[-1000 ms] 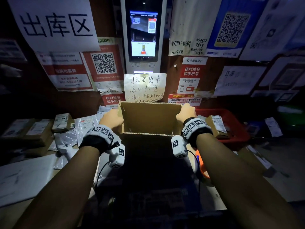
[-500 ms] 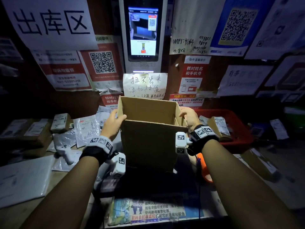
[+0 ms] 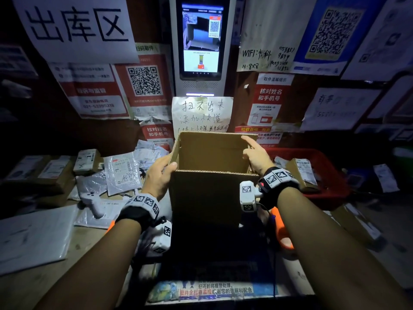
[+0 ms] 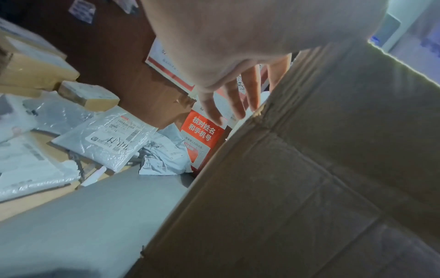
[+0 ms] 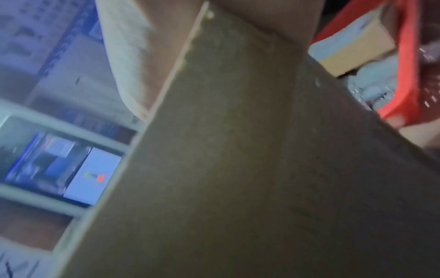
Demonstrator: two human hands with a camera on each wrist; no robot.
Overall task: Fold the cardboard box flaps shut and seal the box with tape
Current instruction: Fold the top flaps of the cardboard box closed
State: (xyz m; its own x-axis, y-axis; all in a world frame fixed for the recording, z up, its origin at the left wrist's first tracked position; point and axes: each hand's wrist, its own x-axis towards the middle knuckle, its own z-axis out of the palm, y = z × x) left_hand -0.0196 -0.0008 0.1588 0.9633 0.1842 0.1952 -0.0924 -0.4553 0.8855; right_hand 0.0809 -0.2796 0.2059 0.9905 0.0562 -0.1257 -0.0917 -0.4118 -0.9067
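Observation:
A brown cardboard box [image 3: 212, 195] stands upright on the table in front of me with its top flaps up and open. My left hand [image 3: 159, 173] holds its left flap at the near corner, thumb over the edge. In the left wrist view the fingers [image 4: 228, 101] lie straight along the outside of the box [image 4: 309, 169]. My right hand [image 3: 257, 156] pinches the right flap, index finger stretched up to the flap's top corner. The right wrist view shows the cardboard [image 5: 238, 150] running between thumb and palm. I see no tape roll.
A red basket [image 3: 321, 157] with parcels stands at the right. Plastic mailers [image 3: 120, 173], small boxes and a white game controller [image 3: 93, 200] crowd the left. An orange object [image 3: 283, 233] lies under my right forearm. A wall screen [image 3: 201, 41] and posters are close behind.
The box went from tilted toward me to standing upright. Both hands slid from its far top edge to the side flaps, and the right index finger now reaches up.

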